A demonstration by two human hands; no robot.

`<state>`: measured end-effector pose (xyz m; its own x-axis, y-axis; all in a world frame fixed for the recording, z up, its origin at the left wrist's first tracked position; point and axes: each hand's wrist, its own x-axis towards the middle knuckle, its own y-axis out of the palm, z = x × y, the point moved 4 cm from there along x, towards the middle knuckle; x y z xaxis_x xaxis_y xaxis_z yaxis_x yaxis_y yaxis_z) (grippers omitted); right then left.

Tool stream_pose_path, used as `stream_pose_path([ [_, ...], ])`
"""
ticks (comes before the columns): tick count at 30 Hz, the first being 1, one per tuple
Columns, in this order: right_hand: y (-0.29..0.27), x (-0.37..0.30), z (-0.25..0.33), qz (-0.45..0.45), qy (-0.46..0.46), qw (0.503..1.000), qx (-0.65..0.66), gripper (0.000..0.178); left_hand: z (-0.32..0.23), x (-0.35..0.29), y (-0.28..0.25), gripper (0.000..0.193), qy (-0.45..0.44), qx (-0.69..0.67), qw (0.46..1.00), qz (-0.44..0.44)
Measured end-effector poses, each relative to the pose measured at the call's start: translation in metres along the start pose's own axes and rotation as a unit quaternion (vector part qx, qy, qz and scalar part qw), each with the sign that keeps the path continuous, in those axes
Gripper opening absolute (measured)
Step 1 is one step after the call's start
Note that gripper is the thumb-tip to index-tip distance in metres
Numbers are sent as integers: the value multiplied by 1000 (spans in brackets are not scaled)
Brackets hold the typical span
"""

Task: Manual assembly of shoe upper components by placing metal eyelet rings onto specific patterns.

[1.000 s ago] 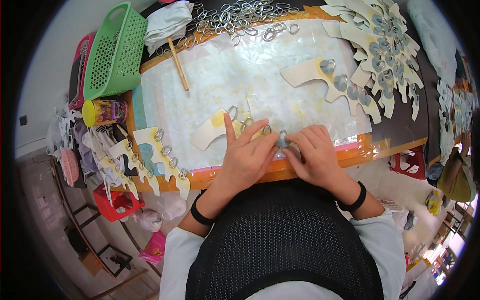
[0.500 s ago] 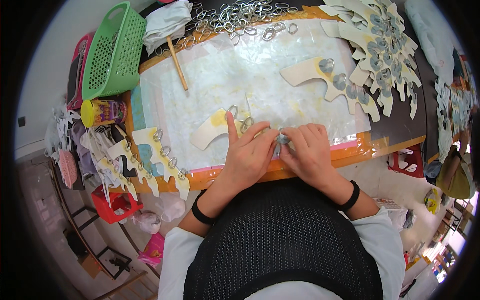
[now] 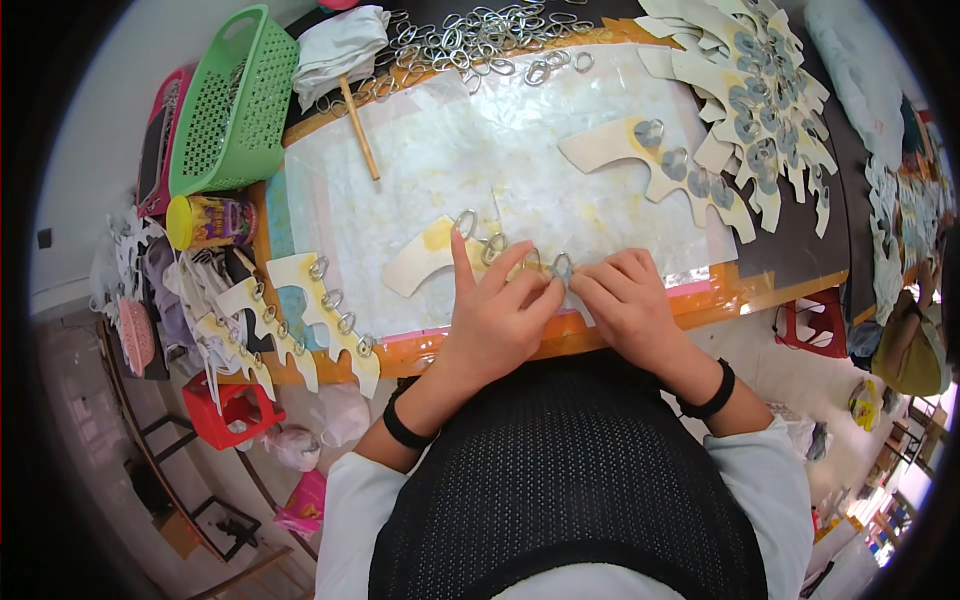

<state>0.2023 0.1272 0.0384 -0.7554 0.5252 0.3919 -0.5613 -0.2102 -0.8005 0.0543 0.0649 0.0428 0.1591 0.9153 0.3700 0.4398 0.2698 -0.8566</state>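
Observation:
A curved cream cut-out piece (image 3: 418, 264) with yellowish glue stains lies on the plastic sheet before me, several oval metal rings along its notched edge. My left hand (image 3: 500, 318) rests over it, thumb and fingers pinching its edge, one finger stretched up beside a ring. My right hand (image 3: 628, 305) has its fingertips closed on the piece's right end, at a small greyish tab. There an oval metal ring (image 3: 563, 264) stands up between the two hands. The fingers partly hide the tab and the piece's lower edge.
Loose metal rings (image 3: 480, 45) heap at the back, near a white cloth (image 3: 340, 48) and a wooden stick (image 3: 360, 130). A green basket (image 3: 222, 110) and yellow-lidded jar (image 3: 212, 222) stand left. Similar ringed pieces (image 3: 318, 300) lie left; another piece (image 3: 660, 165) and a pile (image 3: 765, 120) lie right.
My fingertips have drawn slightly apart, the right hand shifting a little right. The ring between them now shows upright where the greyish tab was covered by fingers before.

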Motion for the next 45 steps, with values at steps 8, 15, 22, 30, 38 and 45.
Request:
stream_pose_path([
  [8, -18, -2, 10, 32, -21, 997, -63, 22, -10, -17, 8, 28, -14, 38, 999, 19],
  [15, -15, 6, -9, -56, 256, 954, 144, 17, -12, -19, 10, 30, -23, 28, 999, 13],
  [22, -2, 8, -11, 7, 332, 867, 372, 16, -9, -32, -11, 28, -85, -108, 984, -117],
  [30, -11, 27, 1, -33, 277, 764, 582, 45, -10, -22, 16, 28, -374, -718, 586, -40],
  [38, -5, 18, 8, -25, 273, 721, 636, 45, -3, -14, 7, 22, -358, -577, 719, -146],
  [45, -5, 23, 2, 44, 283, 784, 550, 16, -3, -15, 7, 19, -313, -548, 748, -204],
])
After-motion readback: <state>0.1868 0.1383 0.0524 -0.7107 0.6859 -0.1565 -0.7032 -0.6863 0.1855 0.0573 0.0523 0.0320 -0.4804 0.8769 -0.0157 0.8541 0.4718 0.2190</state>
